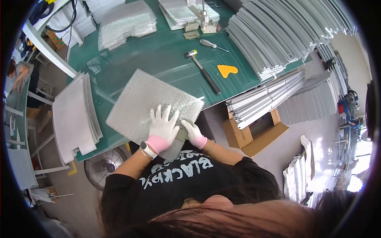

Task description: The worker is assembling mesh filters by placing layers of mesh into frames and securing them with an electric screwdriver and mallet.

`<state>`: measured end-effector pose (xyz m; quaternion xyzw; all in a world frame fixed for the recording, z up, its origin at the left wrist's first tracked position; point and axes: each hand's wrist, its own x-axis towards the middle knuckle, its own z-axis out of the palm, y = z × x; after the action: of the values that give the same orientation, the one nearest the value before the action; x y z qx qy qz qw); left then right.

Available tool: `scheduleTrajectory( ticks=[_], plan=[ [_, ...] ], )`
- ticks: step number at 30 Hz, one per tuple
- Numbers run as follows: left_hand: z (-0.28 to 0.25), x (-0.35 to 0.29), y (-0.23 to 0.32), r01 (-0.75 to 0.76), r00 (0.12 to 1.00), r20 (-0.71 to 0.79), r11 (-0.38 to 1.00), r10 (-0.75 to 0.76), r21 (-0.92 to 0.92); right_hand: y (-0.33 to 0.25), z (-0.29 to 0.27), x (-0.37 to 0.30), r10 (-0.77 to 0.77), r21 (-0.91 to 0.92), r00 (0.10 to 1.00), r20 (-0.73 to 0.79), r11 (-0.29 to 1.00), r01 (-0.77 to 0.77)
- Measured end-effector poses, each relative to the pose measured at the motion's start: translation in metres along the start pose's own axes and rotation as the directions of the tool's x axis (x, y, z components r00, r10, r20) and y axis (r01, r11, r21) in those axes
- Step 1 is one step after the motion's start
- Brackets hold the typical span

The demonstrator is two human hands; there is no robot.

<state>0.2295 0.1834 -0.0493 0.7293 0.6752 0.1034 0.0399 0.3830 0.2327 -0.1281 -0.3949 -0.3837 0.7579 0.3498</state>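
Likely light, best held edgewise, a mesh panel [139, 95] is pressed by the splayed left hand [162, 127], the right hand [193, 133] half-curled, grip unclear.

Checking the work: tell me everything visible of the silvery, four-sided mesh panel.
The silvery mesh panel looks metallic, with jagged edges and a glossy patch toward its right corner. It lies diagonally on the green table, its near corner past the edge. The white-gloved left hand spreads on it; the white-gloved right hand touches a grey-green piece at its near-right edge.
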Motion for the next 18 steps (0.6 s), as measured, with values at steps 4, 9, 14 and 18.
scheduleTrajectory(
  ticks=[4,9,14,18],
  plan=[
    [-0.003,0.029,-0.055,-0.284,0.958,0.027,0.955,0.287,-0.081,-0.03,-0.027,0.02,0.5,-0.791,0.731,0.464,0.606,0.087],
    [-0.035,0.056,-0.085,-0.237,0.957,-0.138,0.96,0.257,0.146,-0.064,-0.127,0.074,0.117,-0.902,0.989,0.088,-0.413,0.129],
    [-0.026,0.029,-0.038,-0.346,0.934,-0.162,0.921,0.319,-0.177,-0.114,-0.224,0.082,-0.336,-0.905,0.941,0.042,-0.411,-0.107],
    [0.007,-0.006,-0.002,-0.523,0.849,-0.203,0.723,0.487,-0.452,-0.122,-0.234,0.089,-0.203,-0.803,0.936,0.286,-0.584,0.119]
  ],
)
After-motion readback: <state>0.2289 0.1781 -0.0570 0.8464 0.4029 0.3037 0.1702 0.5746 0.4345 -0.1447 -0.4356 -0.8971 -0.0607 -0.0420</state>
